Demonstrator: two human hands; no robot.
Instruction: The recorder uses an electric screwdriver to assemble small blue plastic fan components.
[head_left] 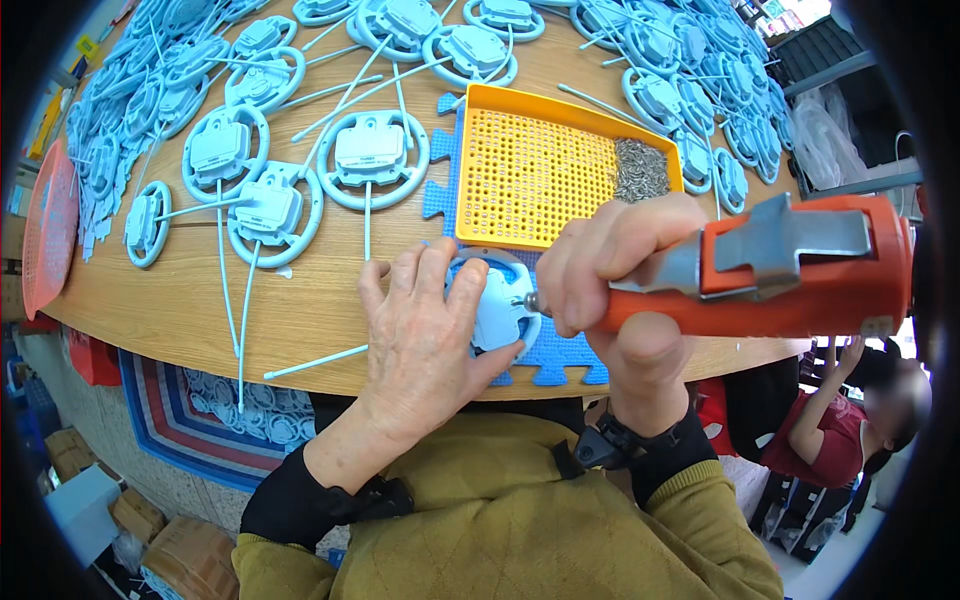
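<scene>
My left hand point(418, 338) presses a light-blue toy steering wheel point(496, 312) against the blue foam mat point(562, 350), fingers over its far side and thumb along its near edge. An orange power screwdriver point(750, 312) with a metal hook plate lies almost level in my right hand point(625, 260), the fingers wrapped round its front end. Its tip meets the right part of the wheel's hub; a screw there cannot be made out. Beyond the wheel sits a yellow perforated tray point(500, 238) with a heap of small screws point(641, 172) at its right end.
More blue steering wheels point(368, 150) with long thin stems cover the table's left and far sides, and others pile up at the far right. A pink basket point(50, 230) stands at the left edge. Cardboard boxes point(190, 555) are on the floor. Another person point(835, 440) is at the right.
</scene>
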